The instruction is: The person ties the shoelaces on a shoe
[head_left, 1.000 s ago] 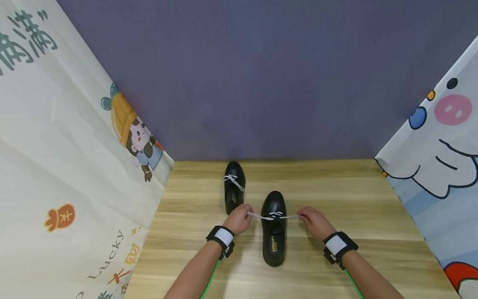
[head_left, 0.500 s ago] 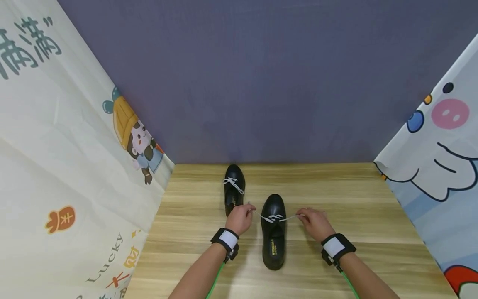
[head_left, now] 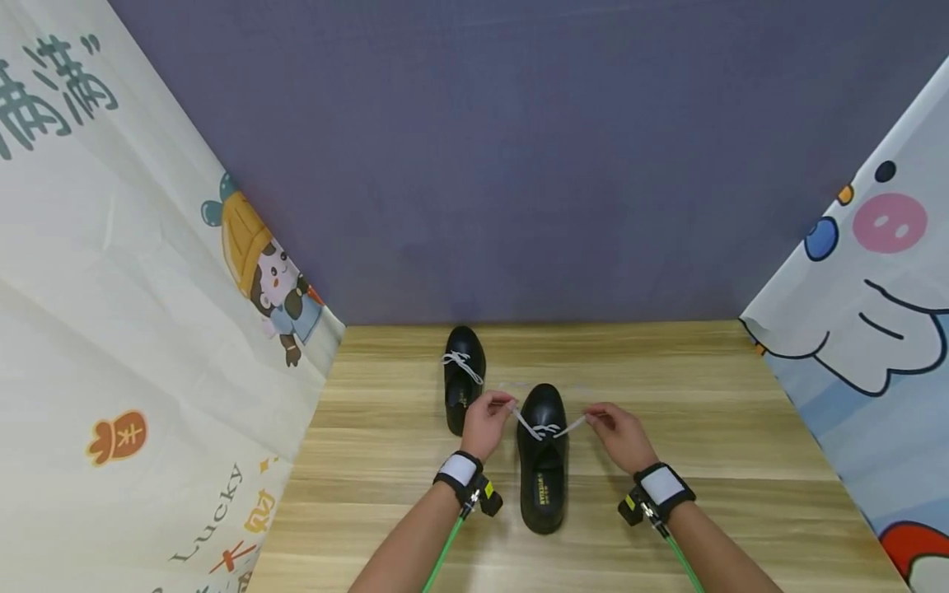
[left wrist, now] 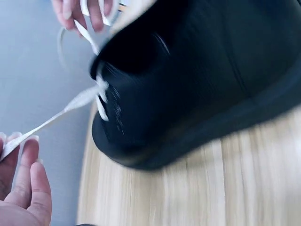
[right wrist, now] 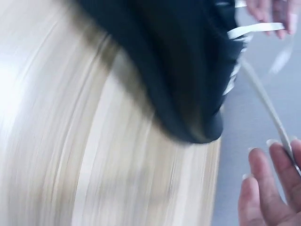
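A wooden table (head_left: 667, 428) runs back to a purple wall (head_left: 519, 148), with cartoon-print curtains hanging at the left (head_left: 133, 329) and right (head_left: 875, 329). Two black shoes stand on the table. The near shoe (head_left: 544, 469) sits at the centre, between the two hands and close to both. Its long axis runs near to far, with the toe pointing away toward the wall and the heel opening facing the person. The far shoe (head_left: 463, 387) stands just beyond and to the left, lying the same way, its white lace already tied.

The left hand (head_left: 485, 424) is at the near shoe's left side and the right hand (head_left: 619, 436) at its right, about level with the eyelets and about equally close. Each is raised a little above the table. The white lace (head_left: 544, 428) crosses over the shoe's throat and rises outward in a shallow V to both hands. The left hand pinches the left end between thumb and fingers, as the left wrist view confirms (left wrist: 19, 141). The right hand pinches the right end (right wrist: 277, 127) with curled fingers. Both ends look taut. A strap with a green cable is worn on each wrist.
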`<state>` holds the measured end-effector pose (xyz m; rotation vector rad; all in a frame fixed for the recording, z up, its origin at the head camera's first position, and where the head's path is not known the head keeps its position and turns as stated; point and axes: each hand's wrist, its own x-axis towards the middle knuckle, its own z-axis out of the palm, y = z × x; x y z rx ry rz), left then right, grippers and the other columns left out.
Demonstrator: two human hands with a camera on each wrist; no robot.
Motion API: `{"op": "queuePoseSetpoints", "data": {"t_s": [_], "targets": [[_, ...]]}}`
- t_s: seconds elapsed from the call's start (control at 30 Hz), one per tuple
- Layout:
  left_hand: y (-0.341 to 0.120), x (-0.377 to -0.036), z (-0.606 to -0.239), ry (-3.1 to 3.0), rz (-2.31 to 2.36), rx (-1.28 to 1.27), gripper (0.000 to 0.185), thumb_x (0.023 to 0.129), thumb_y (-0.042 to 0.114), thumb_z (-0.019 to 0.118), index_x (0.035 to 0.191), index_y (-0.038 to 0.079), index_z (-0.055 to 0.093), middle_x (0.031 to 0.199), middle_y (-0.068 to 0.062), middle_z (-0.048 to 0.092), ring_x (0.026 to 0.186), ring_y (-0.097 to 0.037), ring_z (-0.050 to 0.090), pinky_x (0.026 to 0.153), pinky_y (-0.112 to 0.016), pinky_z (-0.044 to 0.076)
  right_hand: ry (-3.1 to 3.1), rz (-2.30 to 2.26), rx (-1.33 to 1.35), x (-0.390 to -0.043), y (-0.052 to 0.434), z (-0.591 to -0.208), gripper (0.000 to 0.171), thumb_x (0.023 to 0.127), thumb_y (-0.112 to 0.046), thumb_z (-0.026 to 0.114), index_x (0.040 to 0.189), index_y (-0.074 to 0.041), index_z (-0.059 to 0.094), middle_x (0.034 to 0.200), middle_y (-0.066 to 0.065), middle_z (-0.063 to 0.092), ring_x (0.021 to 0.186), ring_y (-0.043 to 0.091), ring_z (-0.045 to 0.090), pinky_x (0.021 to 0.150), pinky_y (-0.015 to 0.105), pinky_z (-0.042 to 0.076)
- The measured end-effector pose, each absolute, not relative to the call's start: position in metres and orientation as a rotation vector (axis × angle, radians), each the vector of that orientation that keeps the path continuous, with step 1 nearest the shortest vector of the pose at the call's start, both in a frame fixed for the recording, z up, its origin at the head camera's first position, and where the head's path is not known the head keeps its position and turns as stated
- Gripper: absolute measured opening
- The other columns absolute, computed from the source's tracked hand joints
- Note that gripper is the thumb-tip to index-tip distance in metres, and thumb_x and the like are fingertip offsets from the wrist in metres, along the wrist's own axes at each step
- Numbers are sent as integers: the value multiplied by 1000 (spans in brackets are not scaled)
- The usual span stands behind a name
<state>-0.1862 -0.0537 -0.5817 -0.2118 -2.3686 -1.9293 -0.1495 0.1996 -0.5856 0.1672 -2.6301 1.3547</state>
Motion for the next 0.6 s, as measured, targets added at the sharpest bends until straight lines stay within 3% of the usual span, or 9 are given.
{"op": "queuePoseSetpoints", "data": {"t_s": [0.1, 0.2, 0.3, 0.43, 0.6], "targets": [[-50, -185, -582, -2205, -2205, -129, 15, 95, 3, 66, 105, -9, 63, 103, -25, 70, 94, -38, 69, 81, -30, 55, -2558, 1592, 66, -150, 197, -585, 19, 98, -9, 64, 112, 4, 67, 109, 19, 70, 97, 19, 68, 82, 23, 53], [-46, -185, -581, -2003, -2472, -43, 18, 96, -5, 60, 110, -13, 53, 108, -34, 66, 98, -43, 68, 88, -39, 56, -2424, 1869, -13, -152, 195, -583, 24, 98, -8, 65, 115, 9, 64, 113, 20, 69, 97, 9, 66, 82, 18, 52], [-44, -185, -581, -1837, -2628, 61, 18, 96, -8, 58, 109, -10, 47, 108, -35, 65, 90, -37, 70, 90, -45, 55, -2268, 2106, -64, -153, 193, -583, 28, 98, -2, 62, 118, 16, 58, 109, 11, 71, 96, 4, 66, 86, 22, 54], [-42, -186, -581, -1708, -2688, 149, 20, 95, -8, 60, 106, -3, 44, 103, -28, 70, 77, -21, 67, 83, -39, 56, -2093, 2281, -101, -153, 192, -585, 30, 98, 4, 58, 121, 21, 49, 102, -5, 71, 98, 8, 68, 90, 30, 54], [-42, -187, -584, -1662, -2756, 182, 23, 94, -7, 61, 112, -4, 46, 104, -27, 71, 74, -16, 65, 75, -29, 54, -1987, 2358, -137, -152, 191, -587, 32, 98, 3, 58, 122, 18, 43, 99, -6, 71, 94, 11, 70, 87, 30, 56]]}}
